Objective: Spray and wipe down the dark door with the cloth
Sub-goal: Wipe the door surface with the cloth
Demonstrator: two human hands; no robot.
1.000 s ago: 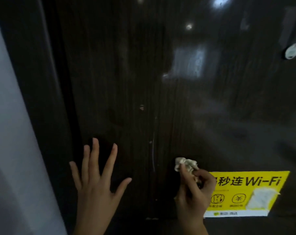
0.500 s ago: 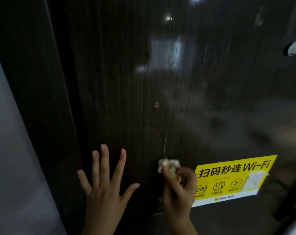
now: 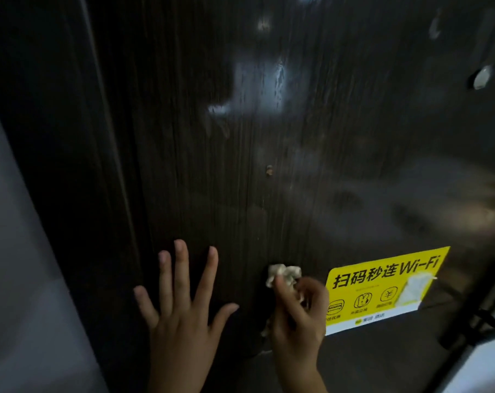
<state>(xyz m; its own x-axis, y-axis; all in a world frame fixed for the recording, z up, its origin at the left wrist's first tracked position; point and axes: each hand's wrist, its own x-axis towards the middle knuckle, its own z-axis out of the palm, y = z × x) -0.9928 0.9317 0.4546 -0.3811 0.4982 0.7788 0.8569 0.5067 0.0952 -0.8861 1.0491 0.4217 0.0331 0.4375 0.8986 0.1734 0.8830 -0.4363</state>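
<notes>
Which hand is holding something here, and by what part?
The right hand pinches a crumpled cloth by its lower part, the upper wad sticking out above the fingers against the dark door. The left hand holds nothing, fingers spread flat.

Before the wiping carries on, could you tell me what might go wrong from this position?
1. The right hand pinches a small wadded cloth right beside the yellow Wi-Fi sticker, whose torn patch already shows; a stroke rightward could catch it and peel more.
2. The left hand lies with fingers spread on the dark door, so it may leave fresh prints.
3. The streaky, wet-looking patch higher up might dry into marks.
</notes>
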